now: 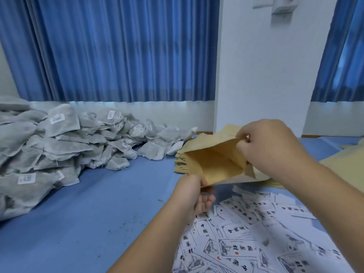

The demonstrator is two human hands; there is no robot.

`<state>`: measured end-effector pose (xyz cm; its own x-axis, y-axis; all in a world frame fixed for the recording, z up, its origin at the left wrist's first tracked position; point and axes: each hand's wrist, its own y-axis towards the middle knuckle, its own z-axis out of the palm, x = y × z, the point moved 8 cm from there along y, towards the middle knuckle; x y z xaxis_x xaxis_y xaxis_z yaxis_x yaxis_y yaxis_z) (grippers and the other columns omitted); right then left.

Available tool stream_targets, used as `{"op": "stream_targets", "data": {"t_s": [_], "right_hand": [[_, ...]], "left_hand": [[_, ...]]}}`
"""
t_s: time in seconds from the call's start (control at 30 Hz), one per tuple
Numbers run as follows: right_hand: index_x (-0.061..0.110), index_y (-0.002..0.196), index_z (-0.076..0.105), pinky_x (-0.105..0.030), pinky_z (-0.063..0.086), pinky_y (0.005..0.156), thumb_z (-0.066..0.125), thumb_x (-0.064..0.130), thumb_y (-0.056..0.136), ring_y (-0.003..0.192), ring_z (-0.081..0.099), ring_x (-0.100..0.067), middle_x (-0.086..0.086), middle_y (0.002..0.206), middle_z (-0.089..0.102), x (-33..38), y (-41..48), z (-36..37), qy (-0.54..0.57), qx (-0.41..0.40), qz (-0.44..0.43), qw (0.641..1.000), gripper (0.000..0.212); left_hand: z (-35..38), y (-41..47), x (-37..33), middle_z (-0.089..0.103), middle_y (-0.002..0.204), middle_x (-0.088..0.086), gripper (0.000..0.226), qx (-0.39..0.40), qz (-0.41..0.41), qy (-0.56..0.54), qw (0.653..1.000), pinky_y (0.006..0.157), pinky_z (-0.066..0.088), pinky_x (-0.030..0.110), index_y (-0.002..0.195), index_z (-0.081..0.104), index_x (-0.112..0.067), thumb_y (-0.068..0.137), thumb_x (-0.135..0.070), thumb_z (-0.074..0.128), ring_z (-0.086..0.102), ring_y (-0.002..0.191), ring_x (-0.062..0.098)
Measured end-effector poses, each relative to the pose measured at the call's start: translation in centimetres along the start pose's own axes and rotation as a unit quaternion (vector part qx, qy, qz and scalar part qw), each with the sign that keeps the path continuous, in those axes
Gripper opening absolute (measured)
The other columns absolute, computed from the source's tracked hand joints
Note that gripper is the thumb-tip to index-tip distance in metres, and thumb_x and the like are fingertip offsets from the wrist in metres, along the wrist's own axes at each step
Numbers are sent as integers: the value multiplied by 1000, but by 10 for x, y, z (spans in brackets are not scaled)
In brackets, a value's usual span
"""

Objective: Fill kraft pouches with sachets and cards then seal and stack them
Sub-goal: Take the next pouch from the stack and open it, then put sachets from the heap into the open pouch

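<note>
A kraft pouch point(214, 164) is held in the air with its mouth spread open toward me. My right hand point(269, 146) pinches the far lip of the mouth. My left hand point(192, 196) pinches the near lip from below. The pouch hangs just above a stack of flat kraft pouches point(182, 160). A big heap of grey-white sachets point(59, 146) with small labels lies to the left. White printed cards point(246, 237) lie scattered in front of me at the lower right, under my forearms.
All of it rests on a blue table surface point(98, 203). More kraft pouches point(342, 164) lie at the right edge. Blue curtains point(118, 48) and a white wall pillar point(266, 66) stand behind the table.
</note>
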<state>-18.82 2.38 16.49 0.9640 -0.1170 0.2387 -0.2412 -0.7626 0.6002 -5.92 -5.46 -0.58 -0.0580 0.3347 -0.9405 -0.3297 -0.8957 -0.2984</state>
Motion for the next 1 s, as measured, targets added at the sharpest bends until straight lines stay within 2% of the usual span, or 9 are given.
{"op": "stream_targets", "data": {"t_s": [0.17,0.33,0.47,0.63,0.7,0.8,0.87,0.93,1.0], "right_hand": [[15,66,62,-28,34,50,52,15,79,70,55,-24,-4,66,57,55,-10,29,9,64,-79,995,17],[16,60,62,-27,31,46,50,10,80,59,51,-20,-5,61,56,83,-5,32,63,49,-45,996,25],[14,58,62,-27,32,47,52,9,77,60,50,-21,-7,60,55,120,-3,46,79,48,-63,994,22],[14,46,40,-27,21,43,52,4,74,47,37,-20,-5,48,40,157,3,82,112,87,-63,988,32],[13,48,42,-27,23,44,52,5,74,47,38,-21,-5,46,40,163,9,94,124,104,-56,985,30],[13,47,43,-27,28,46,53,5,73,49,41,-25,-8,47,44,168,16,107,133,112,-53,983,29],[12,46,40,-28,27,46,53,5,72,50,39,-25,-9,48,43,169,19,114,133,108,-59,983,29],[11,48,41,-30,27,47,53,5,72,52,40,-24,-12,51,47,169,21,119,123,106,-67,984,27],[10,50,42,-31,29,48,53,6,72,54,42,-23,-15,55,56,167,23,122,116,100,-72,986,25]], "left_hand": [[-28,-11,-23,65,70,12,11,-42,85,-15,995,39,43,23,97,53,-6,88,-12,55,60,44,22],[-77,-27,-27,64,59,7,14,-50,71,28,996,37,45,21,86,53,-6,92,-7,41,55,37,16],[-116,-35,-37,64,84,10,14,-47,74,82,993,39,46,23,100,50,-11,98,-21,40,59,43,18],[-179,-39,-85,63,96,6,24,-108,136,180,968,54,53,28,107,54,-21,96,-42,47,63,58,18],[-218,-41,-119,63,100,4,23,-210,194,342,895,66,51,30,108,55,-22,93,-40,52,63,72,17],[-264,-38,-170,48,126,8,46,-337,212,669,628,86,43,35,129,47,-20,87,-37,58,51,111,26],[-289,-24,-190,38,135,9,60,-355,174,766,507,90,41,39,135,40,-24,83,-45,61,44,119,30],[-307,-2,-200,29,145,10,69,-338,153,811,453,99,36,44,140,34,-29,81,-54,60,36,130,30],[-317,20,-206,25,149,9,69,-321,147,831,430,105,31,48,142,33,-33,82,-61,52,28,136,29]]}}
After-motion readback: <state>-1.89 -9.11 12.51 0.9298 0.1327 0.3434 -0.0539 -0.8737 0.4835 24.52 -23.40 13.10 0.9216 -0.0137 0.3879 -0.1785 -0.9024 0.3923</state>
